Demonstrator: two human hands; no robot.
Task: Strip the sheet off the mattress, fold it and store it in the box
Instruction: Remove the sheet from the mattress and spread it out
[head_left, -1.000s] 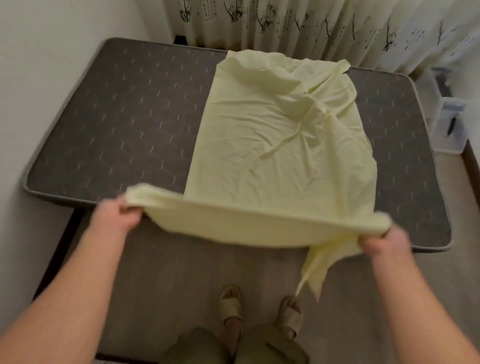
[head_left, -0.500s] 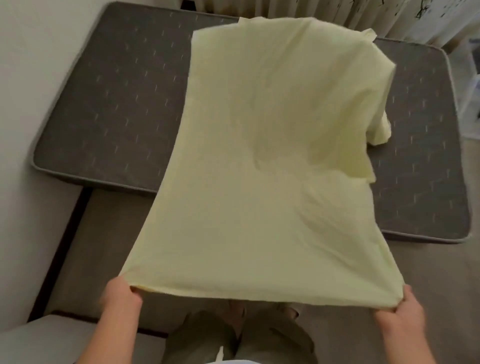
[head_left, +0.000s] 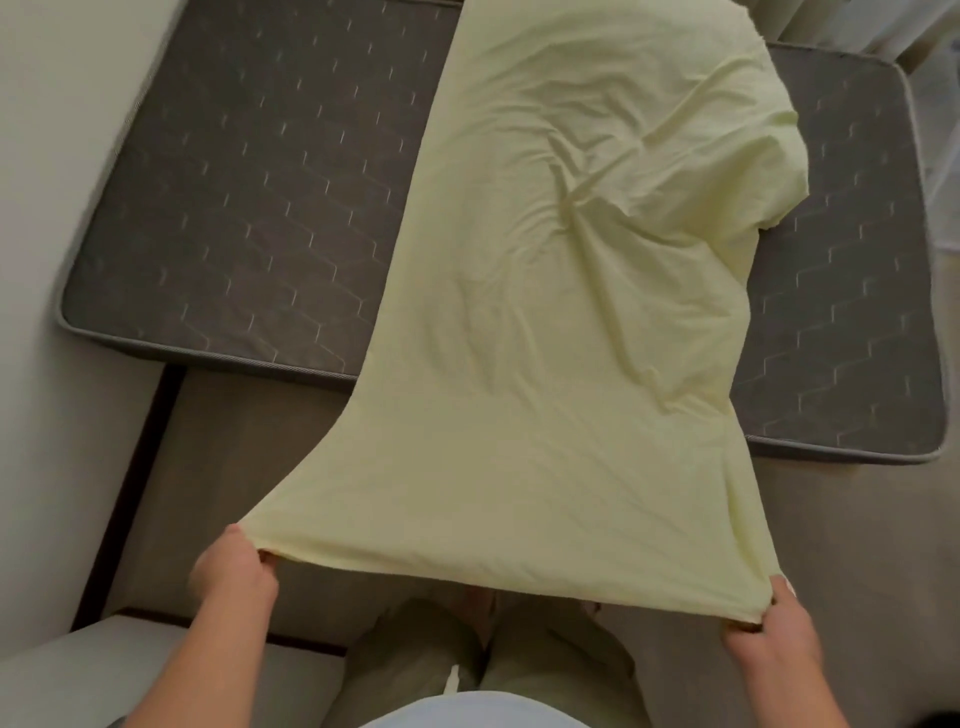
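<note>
A pale yellow sheet (head_left: 561, 322) stretches from my hands over the floor onto the dark grey quilted mattress (head_left: 249, 197). Its far part lies wrinkled and bunched on the mattress, and its right side is folded under. My left hand (head_left: 231, 566) grips the near left corner. My right hand (head_left: 769, 621) grips the near right corner. The near edge hangs taut between them above my legs. No box shows clearly in this frame.
The mattress lies on the floor against a white wall (head_left: 47, 156) at the left. A pale ledge (head_left: 104, 670) runs along the bottom left. Curtain folds and a translucent plastic thing (head_left: 940, 130) sit at the far right edge.
I have drawn the sheet's near edge back towards me and lifted it; the cloth billowed up half a second ago and has now settled wrinkled onto the mattress.
</note>
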